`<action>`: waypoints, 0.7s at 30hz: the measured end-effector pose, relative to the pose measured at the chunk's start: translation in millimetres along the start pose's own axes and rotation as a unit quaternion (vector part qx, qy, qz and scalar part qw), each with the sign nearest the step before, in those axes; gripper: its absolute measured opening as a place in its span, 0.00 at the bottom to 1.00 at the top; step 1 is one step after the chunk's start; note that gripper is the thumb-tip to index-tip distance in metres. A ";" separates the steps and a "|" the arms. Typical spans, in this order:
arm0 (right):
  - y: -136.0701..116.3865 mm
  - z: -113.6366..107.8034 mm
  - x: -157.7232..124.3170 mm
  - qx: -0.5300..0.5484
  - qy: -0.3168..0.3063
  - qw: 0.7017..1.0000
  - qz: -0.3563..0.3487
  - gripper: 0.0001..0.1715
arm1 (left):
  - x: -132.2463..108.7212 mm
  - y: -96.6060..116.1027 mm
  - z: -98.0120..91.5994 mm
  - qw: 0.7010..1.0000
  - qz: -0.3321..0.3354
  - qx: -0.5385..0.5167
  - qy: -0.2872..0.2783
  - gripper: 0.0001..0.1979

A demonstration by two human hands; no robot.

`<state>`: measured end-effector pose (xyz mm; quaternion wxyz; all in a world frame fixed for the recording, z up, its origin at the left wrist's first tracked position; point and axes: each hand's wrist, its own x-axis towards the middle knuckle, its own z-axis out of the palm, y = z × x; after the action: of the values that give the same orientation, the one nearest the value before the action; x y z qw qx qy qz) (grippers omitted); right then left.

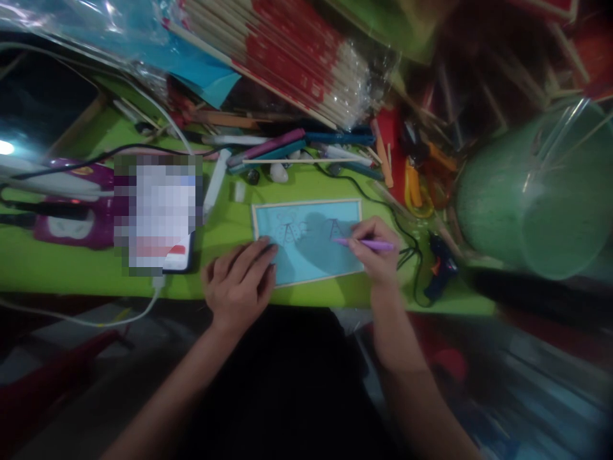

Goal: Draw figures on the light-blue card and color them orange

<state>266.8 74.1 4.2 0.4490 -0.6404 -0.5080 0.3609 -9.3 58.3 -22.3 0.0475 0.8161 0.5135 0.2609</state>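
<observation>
Lime-green tabletop (57,265) under dim light, crowded along its far edge. The right hand's (378,255) fingers are pinched narrow around a purple pen (368,243), whose tip rests on the right half of a blue card (311,259) with a pale border. The card lies near the tabletop's near edge, about midway along it, with faint drawn outlines on it. The left hand (239,281) lies flat, fingers loosely spread and holding nothing, with the fingertips on the card's near-left corner. A phone (156,211) lies left of the card, with a cable at its near end. A glue gun (438,271) lies to the right, near a green bucket (527,191). Markers (287,147) and a bundle of sticks (287,57) lie beyond, toward the far edge.
</observation>
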 end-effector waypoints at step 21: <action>0.4 4.6 3.4 -0.017 0.130 0.991 -0.017 0.06 | 2.1 0.1 -1.6 1.000 0.001 -0.003 0.007 0.27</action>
<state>263.4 78.4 2.2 0.5063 -0.6807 -0.4624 0.2579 -9.3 59.8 -20.2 0.0461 0.8146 0.5126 0.2676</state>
